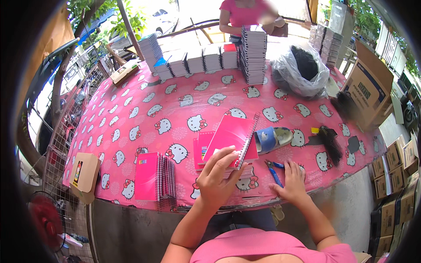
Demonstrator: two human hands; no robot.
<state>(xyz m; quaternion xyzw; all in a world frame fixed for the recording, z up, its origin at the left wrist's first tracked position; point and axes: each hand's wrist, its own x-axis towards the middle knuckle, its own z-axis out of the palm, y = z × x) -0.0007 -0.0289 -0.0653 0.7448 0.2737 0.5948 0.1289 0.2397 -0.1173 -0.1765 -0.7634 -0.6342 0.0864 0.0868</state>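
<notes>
A pink spiral notebook [230, 133] lies slanted over a low stack of pink notebooks [202, 151], its wire binding on the right side. My left hand [218, 177] grips the notebook's near end, fingers over the cover and thumb by the binding. To the right, my right hand [292, 182] rests on the table with its fingers spread and holds nothing. Blue-handled pliers [274, 172] lie right beside it, one handle close to the fingertips. Just beyond the pliers is a blue slipper [266, 139], partly behind the notebook.
More pink spiral notebooks [148, 176] are piled at the left, near a cardboard box [85, 177]. Notebook stacks [253, 55] line the far edge. Black wire coils fill a plastic bag [285, 72]; a loose black bundle [330, 144] lies right. A person [247, 15] stands across the table.
</notes>
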